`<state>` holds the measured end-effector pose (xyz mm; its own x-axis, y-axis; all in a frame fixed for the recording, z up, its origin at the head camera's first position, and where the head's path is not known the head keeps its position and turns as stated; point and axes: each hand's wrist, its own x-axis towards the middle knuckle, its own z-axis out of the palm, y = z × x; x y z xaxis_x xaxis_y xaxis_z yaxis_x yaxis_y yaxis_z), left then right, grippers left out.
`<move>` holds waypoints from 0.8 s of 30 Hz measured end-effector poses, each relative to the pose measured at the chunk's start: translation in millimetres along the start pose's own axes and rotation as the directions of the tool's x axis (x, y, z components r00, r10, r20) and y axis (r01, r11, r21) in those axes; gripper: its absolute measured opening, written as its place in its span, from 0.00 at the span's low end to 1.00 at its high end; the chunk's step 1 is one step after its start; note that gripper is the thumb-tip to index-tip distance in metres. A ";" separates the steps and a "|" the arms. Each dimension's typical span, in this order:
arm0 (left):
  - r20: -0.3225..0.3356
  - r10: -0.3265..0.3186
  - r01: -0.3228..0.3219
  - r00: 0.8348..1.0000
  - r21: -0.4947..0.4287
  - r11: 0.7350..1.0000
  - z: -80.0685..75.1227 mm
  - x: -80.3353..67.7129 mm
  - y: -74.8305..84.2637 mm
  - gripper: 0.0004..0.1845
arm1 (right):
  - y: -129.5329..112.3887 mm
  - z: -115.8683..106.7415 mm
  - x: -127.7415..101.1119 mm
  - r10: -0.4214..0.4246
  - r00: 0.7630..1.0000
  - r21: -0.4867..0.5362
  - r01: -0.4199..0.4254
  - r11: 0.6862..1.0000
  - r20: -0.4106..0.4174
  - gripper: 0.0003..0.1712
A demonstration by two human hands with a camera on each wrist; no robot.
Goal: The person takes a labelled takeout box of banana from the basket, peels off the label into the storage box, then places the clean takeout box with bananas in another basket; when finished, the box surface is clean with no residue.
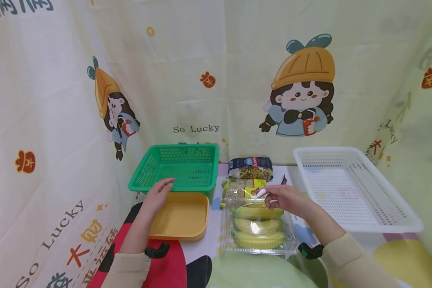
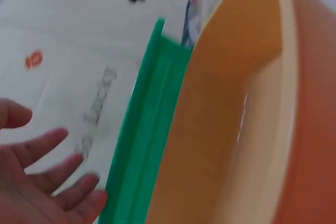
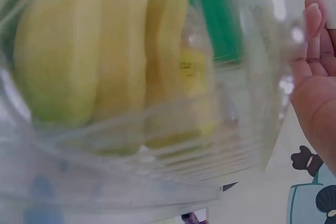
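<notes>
My right hand (image 1: pixel 286 199) is raised over the far end of a clear plastic box of bananas (image 1: pixel 259 226), its fingers bent. At its fingertips is a small white curved piece (image 1: pixel 261 193), pinched between finger and thumb; its kind cannot be told. In the right wrist view the clear box fills most of the picture, with the hand (image 3: pixel 317 72) at the right edge. My left hand (image 1: pixel 159 197) hovers by the near rim of the green basket (image 1: pixel 176 186), above the left side of an orange bin (image 1: pixel 181 216). Its fingers are spread and relaxed, holding nothing, in the left wrist view.
Behind the bananas lie a yellow-labelled packet (image 1: pixel 237 188) and a dark-topped pasta bag (image 1: pixel 250 168). A white basket (image 1: pixel 340 200) stands on the right. A small purple wrapper (image 1: pixel 284 179) lies near the pasta. Printed cloth (image 1: pixel 187 100) hangs behind and beside the table.
</notes>
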<state>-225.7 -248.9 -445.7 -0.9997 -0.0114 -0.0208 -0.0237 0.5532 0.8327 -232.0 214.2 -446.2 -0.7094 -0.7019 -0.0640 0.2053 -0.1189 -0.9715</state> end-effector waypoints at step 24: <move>0.058 -0.133 0.122 0.989 0.161 0.979 -58.5 1.9 -105.6 0.25 | -6.7 9.0 8.3 0.031 0.982 -0.342 -0.095 0.935 -0.188 0.21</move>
<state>-225.3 -356.1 -501.3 -0.9858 -0.0365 -0.1637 -0.1452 0.6745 0.7239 -233.2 202.9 -438.2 -0.8168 -0.5607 -0.1359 0.0287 0.1958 -0.9802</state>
